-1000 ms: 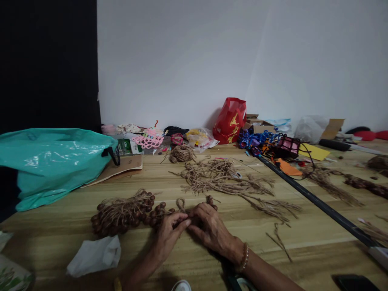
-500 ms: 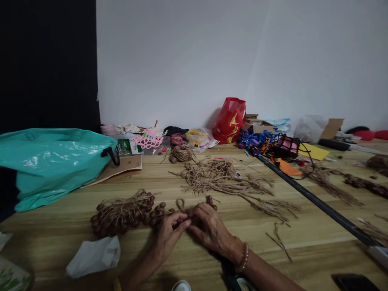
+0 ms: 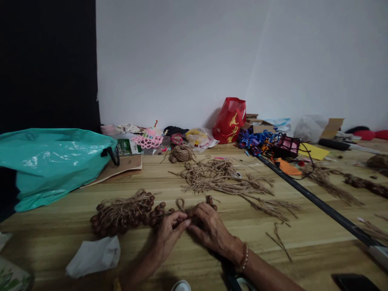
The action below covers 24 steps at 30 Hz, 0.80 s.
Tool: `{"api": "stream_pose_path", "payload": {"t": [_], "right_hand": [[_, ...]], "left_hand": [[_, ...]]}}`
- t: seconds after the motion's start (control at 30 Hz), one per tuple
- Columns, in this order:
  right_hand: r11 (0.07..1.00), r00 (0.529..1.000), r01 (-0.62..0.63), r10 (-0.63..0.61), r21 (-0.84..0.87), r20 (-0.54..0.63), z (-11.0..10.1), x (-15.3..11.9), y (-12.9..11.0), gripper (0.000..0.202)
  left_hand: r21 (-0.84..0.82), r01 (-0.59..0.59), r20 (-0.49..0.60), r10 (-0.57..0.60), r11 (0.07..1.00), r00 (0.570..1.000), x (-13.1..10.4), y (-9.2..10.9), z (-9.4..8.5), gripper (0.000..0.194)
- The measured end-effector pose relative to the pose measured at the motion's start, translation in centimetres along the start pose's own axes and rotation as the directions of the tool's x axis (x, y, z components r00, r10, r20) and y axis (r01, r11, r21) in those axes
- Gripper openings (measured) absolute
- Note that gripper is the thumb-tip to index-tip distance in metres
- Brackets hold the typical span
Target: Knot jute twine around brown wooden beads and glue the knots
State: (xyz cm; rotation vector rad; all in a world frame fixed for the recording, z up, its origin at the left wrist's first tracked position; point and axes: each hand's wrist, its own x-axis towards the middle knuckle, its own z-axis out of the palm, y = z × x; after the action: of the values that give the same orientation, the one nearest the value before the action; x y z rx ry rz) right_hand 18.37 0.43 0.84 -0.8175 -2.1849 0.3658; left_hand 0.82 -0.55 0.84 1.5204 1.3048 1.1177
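Observation:
My left hand (image 3: 169, 232) is closed, thumb and forefinger pinched at a brown cord near the front middle of the table. Fingertips of my right hand (image 3: 210, 228) meet it from the right, also closed around something mostly hidden. A small twine loop (image 3: 180, 203) sticks up just behind the fingers. Brown beads (image 3: 209, 201) show beyond my right knuckles. To the left of my left hand lies a heap of brown beads strung on twine (image 3: 121, 214). Behind the hands is a tangle of loose twine (image 3: 218, 176).
A teal bag (image 3: 57, 161) lies at the left, with a white tissue (image 3: 94, 257) in front. A black strip (image 3: 315, 198) crosses the right side. Along the wall stand a red bag (image 3: 229, 121), a twine ball (image 3: 181, 153) and blue cords (image 3: 254, 139). A dark flat object (image 3: 353, 282) lies front right.

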Motion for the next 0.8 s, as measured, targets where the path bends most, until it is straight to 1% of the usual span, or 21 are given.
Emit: {"api": "stream_pose_path", "payload": {"t": [0.2, 0.4, 0.53, 0.6, 0.7, 0.8], "right_hand": [[1.000, 1.000, 0.020, -0.020, -0.006, 0.016, -0.01, 0.14, -0.18, 0.005], [1.000, 1.000, 0.000, 0.000, 0.015, 0.008, -0.19, 0.18, -0.19, 0.006], [1.000, 1.000, 0.007, -0.007, 0.004, 0.022, -0.14, 0.11, -0.04, 0.007], [1.000, 1.000, 0.022, -0.022, -0.004, 0.020, -0.03, 0.09, 0.08, 0.008], [0.999, 0.999, 0.034, -0.034, -0.001, 0.020, 0.08, 0.08, 0.18, 0.010], [1.000, 1.000, 0.018, -0.018, 0.000, 0.010, 0.04, 0.07, 0.16, 0.009]], "left_hand": [[0.000, -0.006, 0.002, 0.006, 1.000, 1.000, 0.18, -0.01, -0.07, 0.024], [-0.014, -0.003, 0.018, 0.003, 1.000, 1.000, 0.13, 0.02, -0.03, 0.026], [-0.008, -0.007, 0.013, 0.007, 1.000, 1.000, 0.28, -0.02, -0.04, 0.023], [-0.005, -0.002, 0.027, 0.002, 1.000, 1.000, 0.35, 0.02, -0.09, 0.022], [-0.014, 0.008, 0.054, -0.007, 1.000, 0.998, 0.30, 0.26, -0.13, 0.025], [-0.012, 0.028, 0.053, -0.028, 1.000, 0.998, 0.11, 0.51, -0.10, 0.028]]}}
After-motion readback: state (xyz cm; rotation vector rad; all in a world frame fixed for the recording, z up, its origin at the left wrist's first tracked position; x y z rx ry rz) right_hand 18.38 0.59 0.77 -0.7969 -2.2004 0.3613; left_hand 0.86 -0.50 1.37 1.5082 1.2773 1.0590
